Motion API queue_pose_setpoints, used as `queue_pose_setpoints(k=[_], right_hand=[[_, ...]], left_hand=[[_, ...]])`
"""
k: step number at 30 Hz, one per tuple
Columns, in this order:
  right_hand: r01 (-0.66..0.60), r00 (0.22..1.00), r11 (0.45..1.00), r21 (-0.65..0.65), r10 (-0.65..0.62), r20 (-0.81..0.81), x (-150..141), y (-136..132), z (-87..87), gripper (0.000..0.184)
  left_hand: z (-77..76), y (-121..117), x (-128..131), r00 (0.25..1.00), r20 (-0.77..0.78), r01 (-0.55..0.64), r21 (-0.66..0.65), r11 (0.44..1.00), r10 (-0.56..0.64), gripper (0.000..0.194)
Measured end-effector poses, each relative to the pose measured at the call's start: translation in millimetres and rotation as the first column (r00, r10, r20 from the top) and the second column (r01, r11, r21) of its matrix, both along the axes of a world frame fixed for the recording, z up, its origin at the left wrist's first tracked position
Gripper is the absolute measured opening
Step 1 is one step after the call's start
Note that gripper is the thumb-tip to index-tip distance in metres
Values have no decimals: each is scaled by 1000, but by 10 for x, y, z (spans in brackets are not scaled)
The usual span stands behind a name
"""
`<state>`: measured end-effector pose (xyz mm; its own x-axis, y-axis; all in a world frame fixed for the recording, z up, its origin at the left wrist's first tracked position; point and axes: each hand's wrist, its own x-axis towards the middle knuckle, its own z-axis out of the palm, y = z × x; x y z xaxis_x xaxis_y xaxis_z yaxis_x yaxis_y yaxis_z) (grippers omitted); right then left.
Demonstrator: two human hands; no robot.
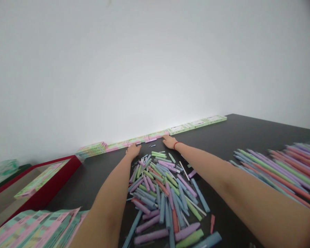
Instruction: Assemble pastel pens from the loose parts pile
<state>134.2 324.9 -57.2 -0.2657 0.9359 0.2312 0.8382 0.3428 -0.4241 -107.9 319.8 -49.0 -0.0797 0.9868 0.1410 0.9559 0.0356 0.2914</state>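
Both my arms reach far across a dark table (237, 137) toward the white wall. My left hand (133, 150) rests near the back edge, fingers curled, just in front of a row of flat pink and green boxes (134, 140). My right hand (169, 141), with a red string on its wrist, touches a pink box (155, 136) in that row; its fingers look closed on the box's edge. Between my arms lies a loose heap of pastel pens (165, 193) in blue, purple, green and red.
A second spread of pens (279, 168) lies at the right. A red tray (49, 186) holding a box stands at the left. Printed pink and green cartons (36, 227) are stacked at the bottom left. More green boxes (198, 124) line the wall.
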Motion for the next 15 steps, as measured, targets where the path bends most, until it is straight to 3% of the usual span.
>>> queue_pose_setpoints(k=[4,8,12,15], right_hand=[[-106,994,994,-3,106,35,-105,-187,8,28],[-184,980,983,20,182,83,-50,-505,92,26],[-232,961,972,42,222,164,104,-918,224,27],[-266,937,964,18,254,239,121,-1137,444,27]], left_hand=[[-2,-110,121,981,-38,190,-40,981,-191,31],[139,-351,103,940,-100,321,-60,945,-326,28],[503,-613,70,910,-209,345,-97,933,-358,29],[977,-716,191,873,-300,352,-156,923,-384,28]])
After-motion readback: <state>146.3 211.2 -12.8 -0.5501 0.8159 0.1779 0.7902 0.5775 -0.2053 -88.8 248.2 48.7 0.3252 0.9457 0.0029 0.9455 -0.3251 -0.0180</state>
